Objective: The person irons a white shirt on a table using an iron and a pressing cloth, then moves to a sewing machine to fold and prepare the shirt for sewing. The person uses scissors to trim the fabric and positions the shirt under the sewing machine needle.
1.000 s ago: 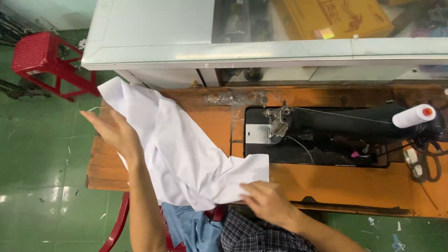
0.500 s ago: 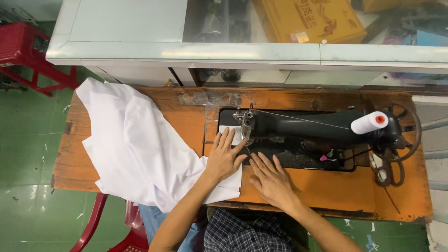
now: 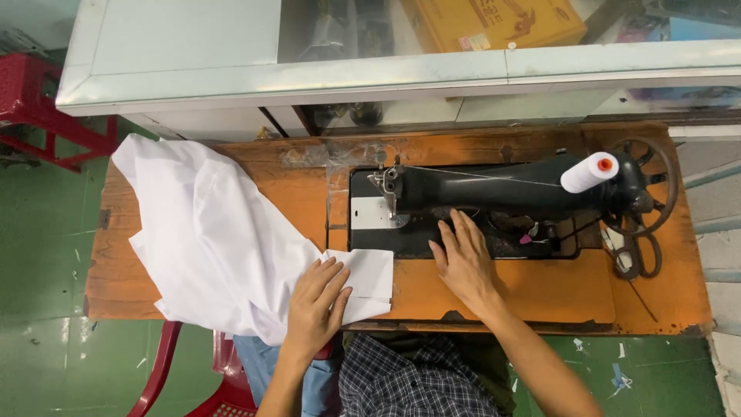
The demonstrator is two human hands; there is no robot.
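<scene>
White cloth lies under flat, spread left-hand fingers; right-hand fingers rest open on the sewing machine.

A small tailoring workshop: a black sewing machine sunk in a worn wooden table, white thread spool, scissors, glass counter behind.

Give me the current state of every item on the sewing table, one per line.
White cloth: spread flat, hanging over table edge.
Left hand: flat on cloth, holding nothing.
Right hand: open, resting on sewing machine bed.
Thread spool: mounted, threaded.
Scissors: closed, idle.
</scene>
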